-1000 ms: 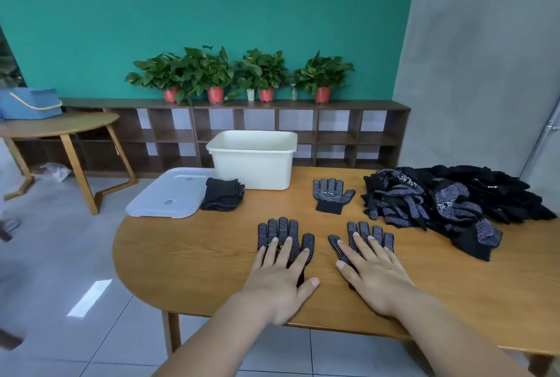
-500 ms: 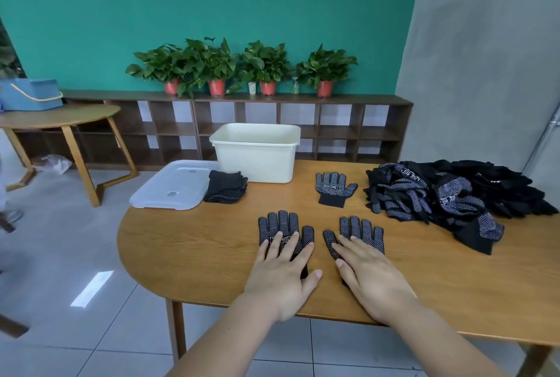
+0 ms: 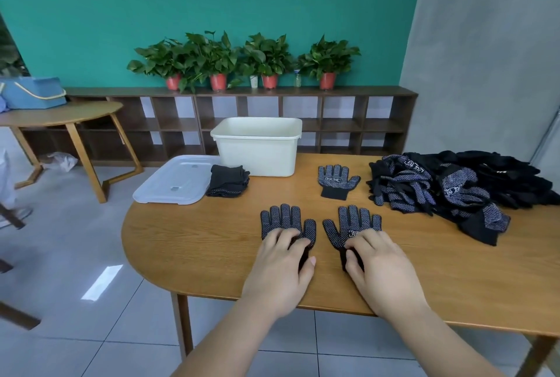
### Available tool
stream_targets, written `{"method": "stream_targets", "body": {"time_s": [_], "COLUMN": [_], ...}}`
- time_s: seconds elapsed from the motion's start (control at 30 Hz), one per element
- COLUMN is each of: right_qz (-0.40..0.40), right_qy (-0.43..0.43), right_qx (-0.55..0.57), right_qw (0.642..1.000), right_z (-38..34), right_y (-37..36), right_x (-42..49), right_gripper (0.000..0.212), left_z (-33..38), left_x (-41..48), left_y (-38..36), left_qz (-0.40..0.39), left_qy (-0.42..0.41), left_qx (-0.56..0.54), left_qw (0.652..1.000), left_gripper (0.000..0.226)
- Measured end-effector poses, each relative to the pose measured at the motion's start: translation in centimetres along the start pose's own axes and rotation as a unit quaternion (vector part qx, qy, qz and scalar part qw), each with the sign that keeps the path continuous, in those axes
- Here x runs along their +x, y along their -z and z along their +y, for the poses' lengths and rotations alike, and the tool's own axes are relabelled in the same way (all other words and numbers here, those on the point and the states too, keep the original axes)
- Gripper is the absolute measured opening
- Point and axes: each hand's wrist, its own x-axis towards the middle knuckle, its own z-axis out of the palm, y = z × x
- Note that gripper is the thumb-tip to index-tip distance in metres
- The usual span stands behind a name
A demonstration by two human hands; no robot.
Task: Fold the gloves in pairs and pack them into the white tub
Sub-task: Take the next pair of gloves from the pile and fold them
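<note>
Wooden tabletop (image 3: 188, 255) is seen with a rounded left end (the near edge is partly covered by both forearms). Loose glove pile (image 3: 448, 191) is heaped at the far right corner: black knit, white-dotted palms, spread out to the right edge. White tub (image 3: 257, 155) is set upright at the far edge, left of centre, top open. Its inside cannot be seen from this angle. Clear lid (image 3: 175, 182) is laid flat at the far left corner, just beside the tub. Left hand (image 3: 281, 276) and right hand (image 3: 385, 273) are placed close to the near edge, mid-table, side by side and apart. Left hand: fingers are curled down onto the near-left glove (image 3: 285, 220), and its cuff is pinched between fingers and thumb. Right hand: same posture, fingers bent, and the cuff of the near-right glove (image 3: 351, 222) is gripped under them. Both gloves are laid flat with the dotted side up and fingers pointed at the far edge. Their thumbs are turned toward each other, not touching. Folded gloves (image 3: 228, 181) are stacked between lid and tub, touching the lid's right side. Single glove (image 3: 338, 179) is laid flat with the dotted side up, toward the far edge between tub and pile, apart from both.
</note>
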Motion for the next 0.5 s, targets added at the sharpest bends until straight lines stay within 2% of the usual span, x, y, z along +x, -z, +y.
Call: {"method": "stream_targets", "body": {"time_s": [0.07, 0.17, 0.4, 0.5], "right_qz": [0.020, 0.006, 0.011, 0.017], "right_qy": [-0.011, -0.030, -0.045, -0.050], "right_qx": [-0.035, -0.052, -0.060, -0.050], "right_qw": [0.999, 0.998, 0.997, 0.997], "right_z": [0.0, 0.4, 0.4, 0.4], "right_y": [0.0, -0.4, -0.7, -0.6], "right_x": [-0.1, 0.0, 0.0, 0.0], "right_gripper": [0.011, 0.015, 0.013, 0.020], "left_z": [0.0, -0.2, -0.3, 0.5], "left_x": [-0.1, -0.1, 2.4, 3.1], "left_y": [0.1, 0.3, 1.6, 1.7], "left_qz": [0.024, 0.044, -0.006, 0.010], "left_qy": [0.011, 0.040, 0.085, 0.088], "left_qx": [-0.009, -0.028, -0.044, -0.019], "left_qw": [1.000, 0.998, 0.995, 0.996], "left_gripper": [0.045, 0.032, 0.008, 0.009]}}
